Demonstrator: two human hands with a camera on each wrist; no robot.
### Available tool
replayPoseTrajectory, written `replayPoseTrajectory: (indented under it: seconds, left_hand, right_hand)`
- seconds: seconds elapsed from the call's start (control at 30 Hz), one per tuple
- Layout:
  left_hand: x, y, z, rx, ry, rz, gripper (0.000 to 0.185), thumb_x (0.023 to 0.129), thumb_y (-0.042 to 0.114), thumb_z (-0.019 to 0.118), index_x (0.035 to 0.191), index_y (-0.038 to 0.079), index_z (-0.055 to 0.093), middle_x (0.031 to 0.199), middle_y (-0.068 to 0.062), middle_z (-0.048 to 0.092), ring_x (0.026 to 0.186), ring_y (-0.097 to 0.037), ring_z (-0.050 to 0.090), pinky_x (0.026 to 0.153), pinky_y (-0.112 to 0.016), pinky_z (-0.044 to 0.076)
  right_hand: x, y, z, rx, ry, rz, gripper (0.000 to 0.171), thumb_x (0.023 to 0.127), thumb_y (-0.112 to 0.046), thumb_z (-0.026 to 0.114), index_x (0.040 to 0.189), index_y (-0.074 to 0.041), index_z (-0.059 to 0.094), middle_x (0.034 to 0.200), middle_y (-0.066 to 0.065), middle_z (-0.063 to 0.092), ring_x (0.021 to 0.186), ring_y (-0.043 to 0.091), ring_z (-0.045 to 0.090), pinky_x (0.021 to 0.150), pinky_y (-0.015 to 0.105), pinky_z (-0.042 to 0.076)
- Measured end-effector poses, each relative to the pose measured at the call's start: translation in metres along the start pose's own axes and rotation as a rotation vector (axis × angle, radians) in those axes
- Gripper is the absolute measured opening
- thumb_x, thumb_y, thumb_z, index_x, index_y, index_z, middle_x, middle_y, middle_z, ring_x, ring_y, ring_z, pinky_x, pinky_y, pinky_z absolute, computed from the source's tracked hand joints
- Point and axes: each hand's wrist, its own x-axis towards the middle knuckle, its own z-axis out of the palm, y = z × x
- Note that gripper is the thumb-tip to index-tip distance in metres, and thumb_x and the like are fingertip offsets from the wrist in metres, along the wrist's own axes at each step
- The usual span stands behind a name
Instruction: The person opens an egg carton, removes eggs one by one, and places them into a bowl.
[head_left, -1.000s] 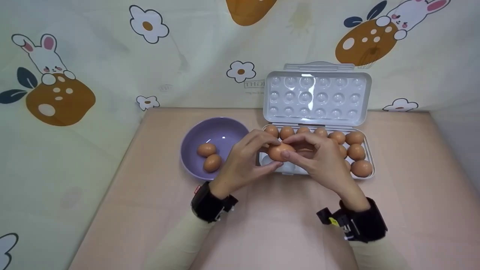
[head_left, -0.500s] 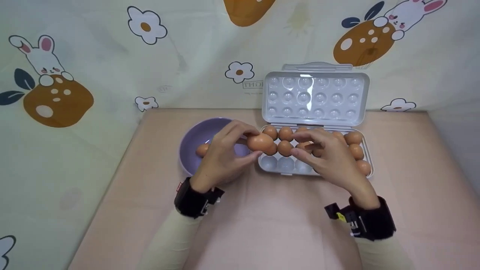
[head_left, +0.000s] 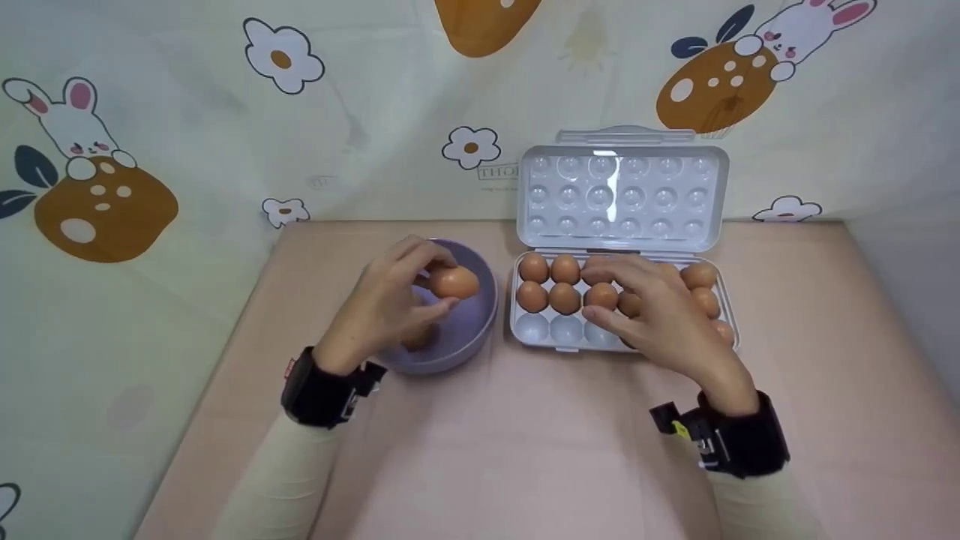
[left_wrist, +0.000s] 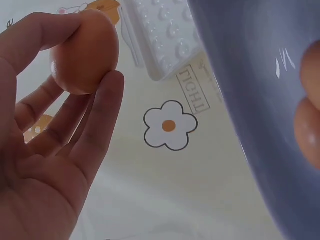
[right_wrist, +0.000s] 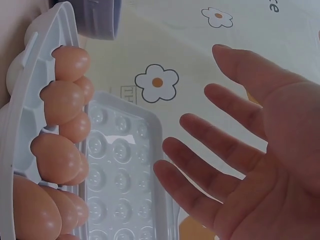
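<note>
My left hand pinches a brown egg between thumb and fingers above the purple bowl. The left wrist view shows the same egg held at the fingertips, beside the bowl's rim. Part of another egg shows inside the bowl below the hand; two eggs lie there in the left wrist view. My right hand hovers over the egg carton, its fingers relaxed and holding nothing. Brown eggs fill the carton's back rows; several front cups at the left hold none. The hand hides part of the carton's right half.
The carton's clear lid stands raised at the back, against a patterned cloth backdrop. Bowl and carton stand side by side on a pinkish table covering, with a narrow gap between them.
The egg was between both hands over the carton. The right hand let go and drew slightly right; the left hand carried the egg left, over the bowl.
</note>
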Motion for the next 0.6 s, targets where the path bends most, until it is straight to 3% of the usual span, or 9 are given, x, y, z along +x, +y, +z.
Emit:
replayPoseTrajectory:
  seconds: [0.27, 0.6]
  left_hand:
    - [-0.007, -0.025, -0.018, 0.042, -0.074, -0.025, 0.036, 0.076, 0.014, 0.082, 0.107, 0.011, 0.063, 0.104, -0.001, 0.057, 0.090, -0.014, 0.060, 0.074, -0.030, 0.055]
    - [-0.005, -0.039, -0.023, 0.134, -0.217, -0.094, 0.041, 0.071, 0.012, 0.086, 0.105, 0.011, 0.064, 0.098, -0.002, 0.058, 0.086, -0.018, 0.060, 0.071, -0.030, 0.054]
  right_hand:
    - [-0.002, 0.000, -0.001, -0.034, -0.011, -0.007, 0.042, 0.082, -0.026, 0.080, 0.121, -0.017, 0.067, 0.127, 0.000, 0.063, 0.120, 0.021, 0.056, 0.101, 0.044, 0.043]
    - [-0.004, 0.000, -0.001, -0.073, -0.029, 0.029, 0.051, 0.078, -0.025, 0.083, 0.125, -0.020, 0.065, 0.133, -0.004, 0.058, 0.124, 0.023, 0.051, 0.102, 0.046, 0.040]
